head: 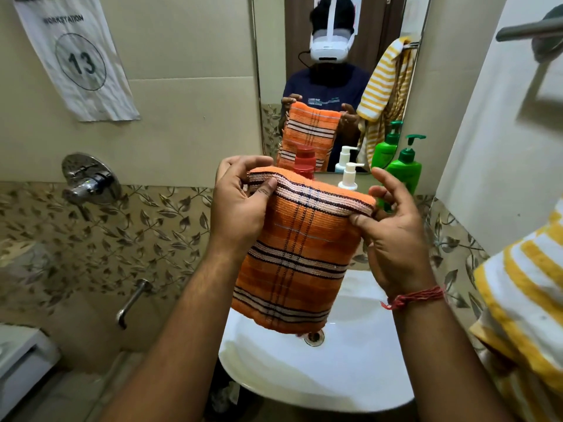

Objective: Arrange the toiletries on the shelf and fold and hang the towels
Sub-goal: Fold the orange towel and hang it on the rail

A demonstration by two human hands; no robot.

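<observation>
An orange striped towel (297, 254), folded into a narrow rectangle, hangs in the air above the white sink (350, 376). My left hand (240, 205) pinches its top left corner between thumb and fingers. My right hand (393, 236) pinches the top right corner. Behind the towel, a red bottle (304, 169), a white pump bottle (348, 178) and a green pump bottle (403, 172) stand on the shelf under the mirror (335, 71). A yellow-and-white striped towel (524, 300) hangs at the right edge.
A metal towel bar (530, 30) juts out at the upper right. A shower valve (88, 184) and a spout (131, 303) sit on the tiled wall to the left. A paper sign with the number 13 (79, 59) hangs at the upper left.
</observation>
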